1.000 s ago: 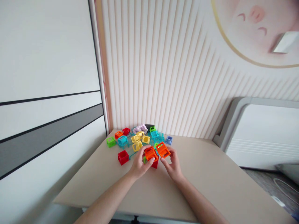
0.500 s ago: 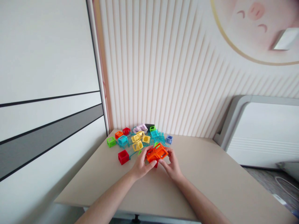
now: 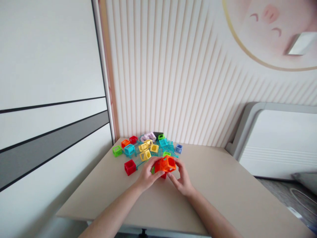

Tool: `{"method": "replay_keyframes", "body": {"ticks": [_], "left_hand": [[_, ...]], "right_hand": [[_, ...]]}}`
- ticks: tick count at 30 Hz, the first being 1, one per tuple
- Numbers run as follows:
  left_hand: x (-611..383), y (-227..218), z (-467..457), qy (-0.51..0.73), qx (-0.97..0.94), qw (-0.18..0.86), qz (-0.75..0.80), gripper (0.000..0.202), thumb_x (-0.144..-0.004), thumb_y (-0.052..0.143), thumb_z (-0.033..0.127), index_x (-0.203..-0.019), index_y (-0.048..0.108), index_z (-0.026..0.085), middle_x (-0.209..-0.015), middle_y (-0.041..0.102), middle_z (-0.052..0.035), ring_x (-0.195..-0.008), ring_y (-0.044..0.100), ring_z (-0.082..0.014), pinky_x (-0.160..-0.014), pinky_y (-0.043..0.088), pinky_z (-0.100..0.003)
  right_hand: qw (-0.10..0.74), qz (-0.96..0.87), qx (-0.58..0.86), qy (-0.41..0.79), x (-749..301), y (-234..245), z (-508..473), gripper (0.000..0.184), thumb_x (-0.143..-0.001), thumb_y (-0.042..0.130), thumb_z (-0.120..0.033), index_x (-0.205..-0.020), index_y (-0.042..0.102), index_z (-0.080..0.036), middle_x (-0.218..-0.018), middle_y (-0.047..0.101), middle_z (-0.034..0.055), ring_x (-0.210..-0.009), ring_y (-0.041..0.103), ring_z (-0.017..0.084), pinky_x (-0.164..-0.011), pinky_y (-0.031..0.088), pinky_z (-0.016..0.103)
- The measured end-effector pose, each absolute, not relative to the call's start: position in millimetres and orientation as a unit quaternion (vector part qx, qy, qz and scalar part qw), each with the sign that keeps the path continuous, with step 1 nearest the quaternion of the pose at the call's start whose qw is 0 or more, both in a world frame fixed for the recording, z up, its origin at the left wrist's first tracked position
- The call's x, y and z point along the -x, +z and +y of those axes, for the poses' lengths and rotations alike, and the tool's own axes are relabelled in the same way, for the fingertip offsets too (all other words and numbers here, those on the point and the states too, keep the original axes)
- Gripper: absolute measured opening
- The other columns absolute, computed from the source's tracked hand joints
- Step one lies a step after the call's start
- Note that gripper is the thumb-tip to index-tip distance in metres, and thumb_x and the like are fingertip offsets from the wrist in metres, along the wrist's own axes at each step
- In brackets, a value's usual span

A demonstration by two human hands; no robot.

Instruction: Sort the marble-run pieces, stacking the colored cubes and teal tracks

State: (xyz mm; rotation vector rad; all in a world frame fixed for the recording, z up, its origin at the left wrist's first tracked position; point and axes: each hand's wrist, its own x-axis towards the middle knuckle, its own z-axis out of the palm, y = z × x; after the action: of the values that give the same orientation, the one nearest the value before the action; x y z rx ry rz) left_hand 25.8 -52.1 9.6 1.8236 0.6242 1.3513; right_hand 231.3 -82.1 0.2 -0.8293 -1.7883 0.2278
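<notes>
Near the far left corner of the beige table point(image 3: 223, 195), the left hand point(image 3: 146, 176) and right hand point(image 3: 182, 180) each keep a tight grip on the hollow orange plastic cubes point(image 3: 165, 164).

A single head-worn camera looks forward and slightly down across the table point(image 3: 223, 198) toward the ribbed wall point(image 3: 185, 82), from close by

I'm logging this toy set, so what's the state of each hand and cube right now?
orange cubes: touching side by side, gripped by both hands.
left hand: closed on orange cubes, left side.
right hand: closed on orange cubes, right side.
red cube: lying alone on table, untouched.
leftmost green cube: lying near table's left edge, untouched.
yellow cubes: clustered together, untouched.
</notes>
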Motion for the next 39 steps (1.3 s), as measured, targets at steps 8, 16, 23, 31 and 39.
{"method": "replay_keyframes", "body": {"ticks": [8, 16, 23, 31, 39], "left_hand": [[-24, 12, -55, 0.527, -0.711, 0.418, 0.203, 0.054, -0.084, 0.071, 0.048, -0.128, 0.056, 0.021, -0.130, 0.061, -0.0135, -0.118, 0.061, -0.0291, -0.102, 0.049, -0.044], [-21, 15, -49, 0.510, -0.780, 0.280, 0.232, 0.051, -0.088, 0.068, 0.038, -0.135, 0.054, 0.026, -0.138, 0.059, -0.0117, -0.128, 0.056, -0.0288, -0.107, 0.045, -0.047], [-19, 12, -46, 0.497, -0.793, 0.268, 0.228, 0.047, -0.091, 0.064, 0.039, -0.134, 0.053, 0.024, -0.137, 0.059, -0.0131, -0.124, 0.058, -0.0284, -0.104, 0.048, -0.046], [-15, 14, -46, 0.485, -0.819, 0.230, 0.206, 0.047, -0.093, 0.061, 0.037, -0.138, 0.051, 0.024, -0.138, 0.059, -0.0139, -0.128, 0.056, -0.0275, -0.106, 0.046, -0.047], [-12, 17, -46, 0.473, -0.823, 0.230, 0.214, 0.048, -0.091, 0.064, 0.034, -0.137, 0.053, 0.025, -0.136, 0.060, -0.0135, -0.126, 0.057, -0.0274, -0.107, 0.046, -0.048]], "right_hand": [[0.503, -0.779, 0.357, 0.114, -233, 2, -82, 0.052, -0.093, 0.060, -0.039, -0.140, 0.044, -0.025, -0.132, 0.060, 0.0134, -0.120, 0.060, 0.030, -0.101, 0.051, 0.046], [0.507, -0.788, 0.341, 0.081, -238, 11, -82, 0.050, -0.095, 0.056, -0.034, -0.143, 0.044, -0.028, -0.135, 0.055, 0.0145, -0.125, 0.055, 0.031, -0.103, 0.049, 0.049], [0.493, -0.795, 0.343, 0.088, -240, 12, -80, 0.050, -0.095, 0.056, -0.034, -0.143, 0.045, -0.028, -0.134, 0.055, 0.0140, -0.124, 0.056, 0.030, -0.104, 0.048, 0.047], [0.489, -0.796, 0.341, 0.102, -242, 6, -76, 0.043, -0.094, 0.057, -0.036, -0.135, 0.049, -0.026, -0.129, 0.058, 0.0148, -0.122, 0.056, 0.031, -0.102, 0.049, 0.049], [0.485, -0.802, 0.332, 0.104, -241, 12, -79, 0.044, -0.095, 0.056, -0.033, -0.138, 0.048, -0.029, -0.130, 0.057, 0.0130, -0.121, 0.056, 0.029, -0.103, 0.049, 0.046]]}}
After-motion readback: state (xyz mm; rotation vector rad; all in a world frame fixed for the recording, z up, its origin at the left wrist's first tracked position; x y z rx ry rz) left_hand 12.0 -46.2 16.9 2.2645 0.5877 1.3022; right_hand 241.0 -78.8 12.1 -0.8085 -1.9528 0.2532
